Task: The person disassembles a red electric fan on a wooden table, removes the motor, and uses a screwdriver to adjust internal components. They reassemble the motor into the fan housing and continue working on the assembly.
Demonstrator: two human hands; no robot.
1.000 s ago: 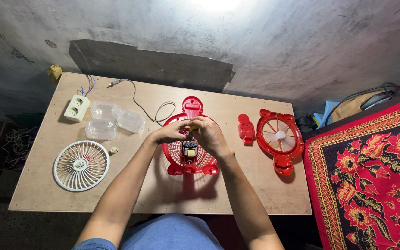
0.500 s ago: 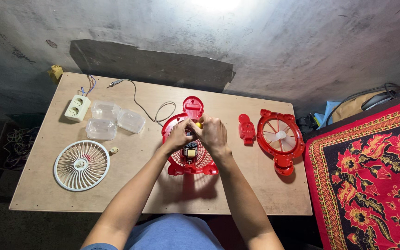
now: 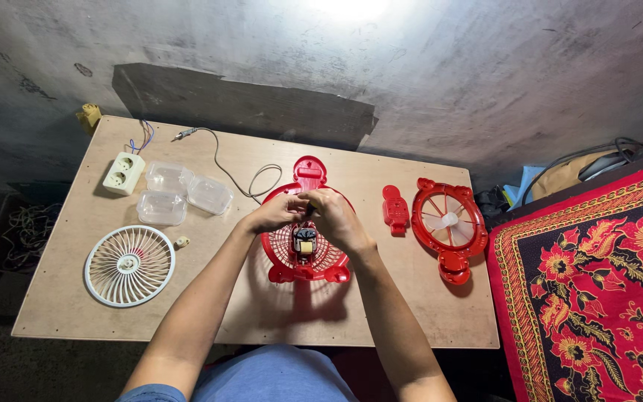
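- Nearest me, my blue-clad lap meets the near edge of the worktop [image 3: 262, 313], a bare sheet of pale plywood, matt and lightly scuffed, with a clear strip along that near edge.
- My two bare forearms run up over that strip and meet at the middle of the board.
- There my left hand [image 3: 277, 214] and right hand [image 3: 340, 219] are both curled, fingertips pinched together on a small dark part I cannot make out, just above the motor [image 3: 304, 240].
- That motor, a little dark block with a yellow bit, sits at the centre of the red fan housing [image 3: 303, 260], a round ribbed plastic grille with feet, lying flat at mid-board.
- Towards the left near corner lies a white fan grille [image 3: 129, 266], a round spoked disc, with open board around it.
- To the right sit a small red cover piece [image 3: 395, 210] and a red front frame [image 3: 446, 227] with a pale blade inside, close to the right edge.
- Farther left stand three clear plastic boxes [image 3: 176, 195] and a cream socket block [image 3: 123, 173], near the far left corner.
- A thin grey cable [image 3: 232, 175] loops along the far side.
- Beyond is rough grey concrete; off the right edge lies a red floral rug [image 3: 597, 283].
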